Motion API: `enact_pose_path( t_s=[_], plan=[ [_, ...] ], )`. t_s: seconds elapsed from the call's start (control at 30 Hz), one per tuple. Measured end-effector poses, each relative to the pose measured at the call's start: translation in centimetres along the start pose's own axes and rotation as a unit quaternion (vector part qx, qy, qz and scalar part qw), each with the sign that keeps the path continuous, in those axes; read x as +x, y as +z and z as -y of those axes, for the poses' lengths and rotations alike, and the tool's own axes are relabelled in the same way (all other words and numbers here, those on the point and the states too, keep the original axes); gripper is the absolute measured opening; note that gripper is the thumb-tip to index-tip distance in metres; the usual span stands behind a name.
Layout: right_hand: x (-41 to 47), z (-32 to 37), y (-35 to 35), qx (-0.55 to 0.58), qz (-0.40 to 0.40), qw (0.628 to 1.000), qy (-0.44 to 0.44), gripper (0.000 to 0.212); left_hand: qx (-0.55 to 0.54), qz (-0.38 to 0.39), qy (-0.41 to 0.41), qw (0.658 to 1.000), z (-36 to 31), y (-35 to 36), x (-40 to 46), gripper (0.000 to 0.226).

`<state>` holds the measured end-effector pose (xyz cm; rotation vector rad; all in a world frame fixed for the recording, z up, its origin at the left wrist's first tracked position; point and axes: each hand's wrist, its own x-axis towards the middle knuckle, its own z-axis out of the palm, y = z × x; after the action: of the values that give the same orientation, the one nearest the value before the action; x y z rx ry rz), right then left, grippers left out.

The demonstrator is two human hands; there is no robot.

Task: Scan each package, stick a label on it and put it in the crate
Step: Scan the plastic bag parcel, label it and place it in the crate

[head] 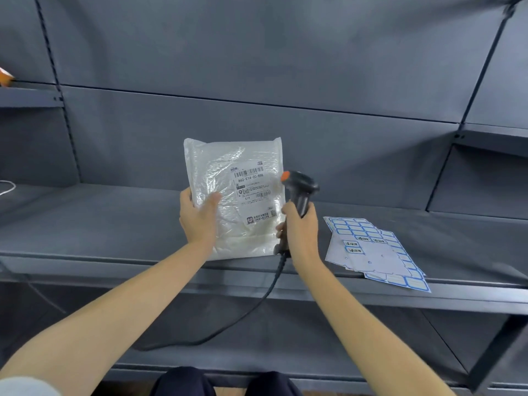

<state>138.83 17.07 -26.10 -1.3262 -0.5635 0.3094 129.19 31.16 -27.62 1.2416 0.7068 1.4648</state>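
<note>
Knees [225, 381] below; label sheets [374, 250] lie on shelf [114, 224] right of scanner [300, 192].

A clear plastic-bagged package [234, 195] stands upright on the grey metal shelf [114, 224], left of the right hand's fingers [281, 232]; blue-bordered label sheets [374, 250] lie to their right.

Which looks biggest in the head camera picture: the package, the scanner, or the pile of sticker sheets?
1. Package and sticker sheets: they look about alike, and the package is held up nearer the camera, so I won't rank them.
2. Scanner: clearly smallest.
</note>
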Motion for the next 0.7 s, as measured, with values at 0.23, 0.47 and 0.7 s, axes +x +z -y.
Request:
enact_pose_path(
  t_s=[0.23, 0.47, 0.7],
  plan=[
    [-3.8, -0.9, 0.8, -0.056, 0.099, 0.992, -0.051, 0.006, 0.018, 0.017, 0.025, 0.999, 0.1, 0.3, 0.4, 0.036],
    [-4.4, -1.2, 1.2, -0.065, 0.102, 0.990, -0.077, 0.006, -0.005, 0.027, 0.023, 0.999, 0.2, 0.1, 0.5, 0.034],
    [-4.3, -1.6, 1.2, -0.071, 0.101, 0.988, -0.090, 0.006, -0.013, 0.030, 0.023, 0.999, 0.5, 0.0, 0.6, 0.037]
  ],
)
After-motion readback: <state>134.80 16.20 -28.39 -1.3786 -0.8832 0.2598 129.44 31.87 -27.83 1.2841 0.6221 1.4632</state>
